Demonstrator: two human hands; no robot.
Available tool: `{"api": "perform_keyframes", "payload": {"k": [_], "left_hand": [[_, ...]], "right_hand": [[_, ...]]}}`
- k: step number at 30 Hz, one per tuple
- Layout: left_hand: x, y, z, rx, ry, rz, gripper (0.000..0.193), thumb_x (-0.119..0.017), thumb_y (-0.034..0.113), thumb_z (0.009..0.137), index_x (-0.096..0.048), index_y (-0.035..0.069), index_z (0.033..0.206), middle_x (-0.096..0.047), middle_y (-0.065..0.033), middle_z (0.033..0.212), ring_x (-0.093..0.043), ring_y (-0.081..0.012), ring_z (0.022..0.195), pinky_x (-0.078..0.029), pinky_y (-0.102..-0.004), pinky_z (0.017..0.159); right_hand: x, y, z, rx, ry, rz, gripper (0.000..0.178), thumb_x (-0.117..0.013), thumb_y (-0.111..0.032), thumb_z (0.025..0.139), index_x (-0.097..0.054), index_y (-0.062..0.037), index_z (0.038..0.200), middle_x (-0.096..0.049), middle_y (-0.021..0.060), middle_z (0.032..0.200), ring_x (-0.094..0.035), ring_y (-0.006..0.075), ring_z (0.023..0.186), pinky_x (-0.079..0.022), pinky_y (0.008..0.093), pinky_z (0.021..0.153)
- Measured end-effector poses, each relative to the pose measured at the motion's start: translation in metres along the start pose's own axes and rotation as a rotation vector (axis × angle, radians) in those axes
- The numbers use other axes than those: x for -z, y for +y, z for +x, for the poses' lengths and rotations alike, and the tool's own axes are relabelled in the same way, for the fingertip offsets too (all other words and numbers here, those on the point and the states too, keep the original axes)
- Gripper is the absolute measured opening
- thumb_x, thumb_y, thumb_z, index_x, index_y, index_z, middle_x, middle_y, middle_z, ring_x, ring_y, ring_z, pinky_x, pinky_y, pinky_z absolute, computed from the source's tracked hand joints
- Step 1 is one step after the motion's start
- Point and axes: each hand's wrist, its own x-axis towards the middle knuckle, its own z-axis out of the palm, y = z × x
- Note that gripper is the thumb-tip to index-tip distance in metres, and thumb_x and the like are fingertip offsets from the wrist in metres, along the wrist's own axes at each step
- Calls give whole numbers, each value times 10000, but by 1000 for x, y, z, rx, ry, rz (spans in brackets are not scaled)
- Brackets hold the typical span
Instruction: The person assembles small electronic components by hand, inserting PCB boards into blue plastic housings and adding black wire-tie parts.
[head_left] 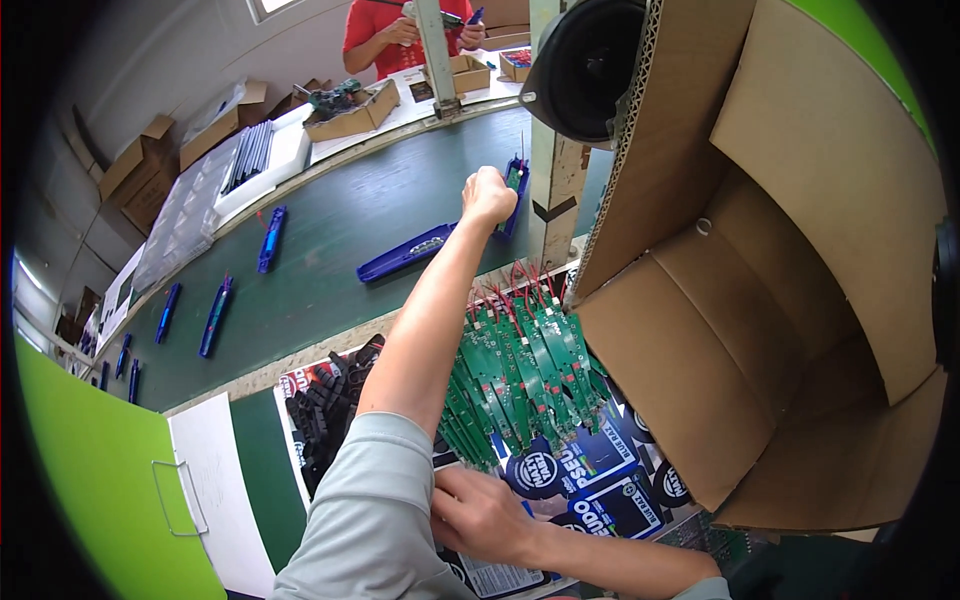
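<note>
My left hand point(488, 197), reaching far across the green belt, is closed on the edge of a long blue plastic casing point(514, 190) with a green strip and a thin wire in it. Another blue casing half point(405, 254) lies on the belt just left of it, small metallic parts inside. Close to my body, my right hand point(485, 515) has its fingers curled; the left sleeve covers their tips, so what they hold is hidden. Between the hands lies a pile of long green circuit boards point(520, 370) with red wires. Black plastic parts point(330, 405) are heaped left of my left forearm.
A large open cardboard box point(740, 330) fills the right side. More blue casings point(216, 316) lie along the green belt point(330, 200). A post point(556, 200) stands beside my left hand. Across the belt, a person in red point(385, 30) handles parts near cardboard trays point(355, 112).
</note>
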Motion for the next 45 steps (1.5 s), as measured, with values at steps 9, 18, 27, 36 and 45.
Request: {"api": "perform_keyframes", "payload": {"k": [9,18,27,36,45], "left_hand": [[38,-12,-8,-187,-99,322,508,-679,244,886,-598,50,1349,-672,-218,1260,-634,-353,1202,-491,-437,1037],[138,-128,-44,-188,-313,294,402,-741,290,851,-735,11,1141,-743,-216,1040,-723,-334,967,-554,-398,904],[185,-153,-106,-524,287,423,253,-573,202,968,-625,-25,1067,-716,-225,830,-719,-379,801,-563,-468,759],[229,-92,-303,3,-240,-744,240,-425,282,1096,-444,48,1148,-583,-65,753,-611,-156,540,-533,-293,489],[196,-107,-405,-47,-390,-917,409,-474,-8,1014,-399,-16,1416,-569,-74,1058,-597,-88,828,-533,-250,702]], "right_hand": [[2,1,3,-12,19,-16,267,-727,-42,779,-661,8,1033,-611,116,937,-655,296,796,-546,389,706],[-5,3,4,-5,108,-52,196,-728,3,787,-708,-10,981,-654,114,892,-679,272,746,-569,362,641],[-11,1,1,-4,171,-88,216,-705,59,794,-706,-4,1001,-644,116,939,-655,183,684,-545,301,596],[-3,-5,-4,-98,196,-141,192,-705,27,822,-708,-15,1009,-640,101,919,-621,170,665,-498,302,578],[-9,12,3,-256,288,36,193,-692,27,877,-658,32,1066,-667,84,896,-664,123,744,-533,254,643]]}}
